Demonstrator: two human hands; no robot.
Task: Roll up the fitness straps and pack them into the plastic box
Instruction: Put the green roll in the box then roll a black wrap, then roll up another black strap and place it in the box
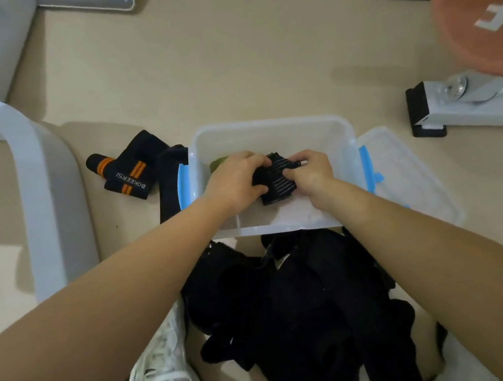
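The striped strap I held was black with thin grey lines. My plastic box was cloudy clear with blue latches. On the beige floor, the loose strap was black, banded in orange with white lettering; my shoe was white.

Two bare forearms reach forward from the lower corners and converge at centre. The left hand and right hand meet knuckles up, fingers curled, each gripping one side of a rolled black fabric strap with thin grey stripes.
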